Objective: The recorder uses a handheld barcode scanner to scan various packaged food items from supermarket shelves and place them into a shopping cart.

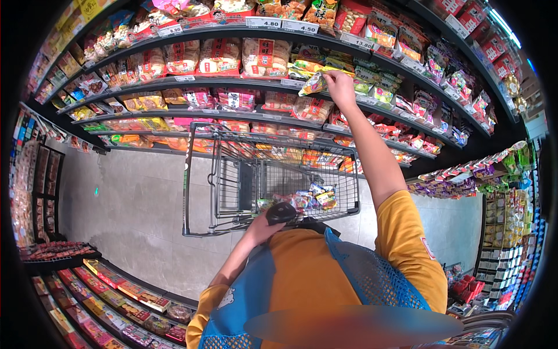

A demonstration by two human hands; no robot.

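My right hand [340,86] reaches out to a middle shelf and pinches the top of a small green and yellow snack bag [313,84], which hangs at the shelf's front edge. More bags of gummy candy [383,94] lie just right of that hand. Close to my body, my left hand [263,227] is closed around a black rounded object [281,213], whose kind I cannot tell. Beside it stands a wire shopping cart [348,211] with several small colourful snack packs [326,198] in it, at the end near my left hand.
Long shelves [244,81] of packaged rice crackers and candy, with price tags, curve across the front. A low display of boxed sweets [144,296] stands at the lower left. Racks of hanging packs [501,218] are on the right. Grey floor tiles [144,209] show left of the cart.
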